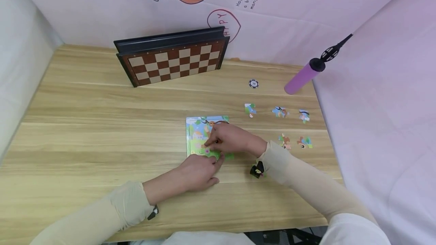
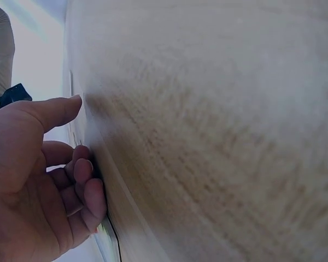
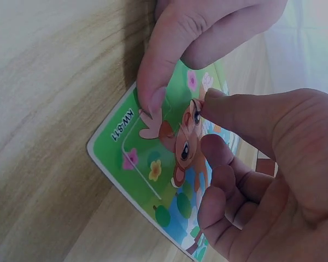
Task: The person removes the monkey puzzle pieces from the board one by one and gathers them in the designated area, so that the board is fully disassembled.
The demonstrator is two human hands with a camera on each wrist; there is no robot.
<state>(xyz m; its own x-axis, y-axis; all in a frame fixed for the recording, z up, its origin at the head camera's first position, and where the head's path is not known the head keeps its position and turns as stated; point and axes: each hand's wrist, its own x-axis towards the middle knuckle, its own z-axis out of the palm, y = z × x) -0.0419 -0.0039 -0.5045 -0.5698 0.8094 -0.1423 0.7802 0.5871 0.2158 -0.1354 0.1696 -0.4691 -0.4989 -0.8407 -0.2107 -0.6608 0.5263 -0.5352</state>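
Note:
A jigsaw puzzle board (image 1: 188, 135) with a green and blue cartoon scene lies flat on the table (image 1: 102, 131). My left hand (image 1: 199, 171) rests at its near edge, its index finger pressing on the green corner beside the printed "KW-811" in the right wrist view. The left wrist view shows the thumb straight and the other fingers loosely bent. My right hand (image 1: 231, 138) is over the board, thumb and index finger pinching a puzzle piece (image 3: 194, 128) with a deer's face. Its edges are partly hidden by the fingertips.
Several loose puzzle pieces (image 1: 280, 112) lie right of the board. Behind them are a poker chip (image 1: 253, 83) and a purple cylinder (image 1: 301, 79) with a black top. A folded chessboard (image 1: 175, 61) stands at the back, before a white printed cloth (image 1: 289, 22).

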